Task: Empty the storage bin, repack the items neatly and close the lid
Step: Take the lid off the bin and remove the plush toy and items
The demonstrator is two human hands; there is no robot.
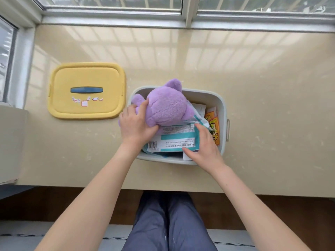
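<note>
Storage bin (223, 105): sitting open on the bench (262, 84), close to its front edge.
Lid (87, 75): lying flat on the bench, left of the bin and apart from it.
Left hand (136, 124): clutching the purple plush toy (166, 105) over the bin's left half.
Right hand (204, 144): grasping the right end of a teal-and-white packet (174, 140) inside the bin.
Orange packets (214, 127): leaning against the bin's right wall.
</note>
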